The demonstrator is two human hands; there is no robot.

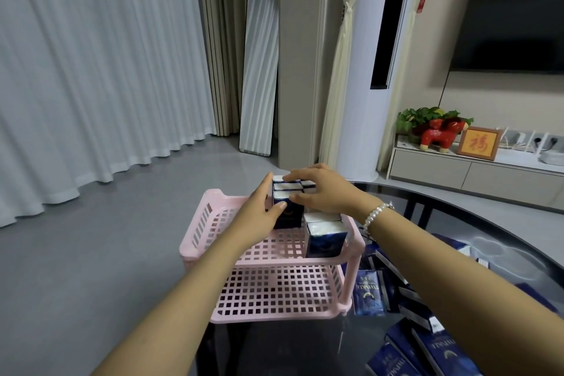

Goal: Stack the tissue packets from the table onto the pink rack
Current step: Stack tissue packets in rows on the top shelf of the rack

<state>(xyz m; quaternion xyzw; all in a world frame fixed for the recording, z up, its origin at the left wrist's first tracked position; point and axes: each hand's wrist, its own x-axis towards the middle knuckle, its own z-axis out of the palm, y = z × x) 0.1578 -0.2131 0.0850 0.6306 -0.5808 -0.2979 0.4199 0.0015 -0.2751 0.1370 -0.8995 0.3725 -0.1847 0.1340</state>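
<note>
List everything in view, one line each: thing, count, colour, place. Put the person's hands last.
pink rack: one, pink, two tiers, on the table's left edge
stacked tissue packets: count unclear, dark blue and white, far end of the top tier
lower packet stack: count unclear, blue and white, top tier, right side
loose tissue packets: many, dark blue, on the table right of the rack
table: one, dark glass
mirror: one, leaning by the curtains
red figurine: one, on the cabinet
left hand: flat against the stack's left side
right hand: fingers curled over the stack's top
</note>
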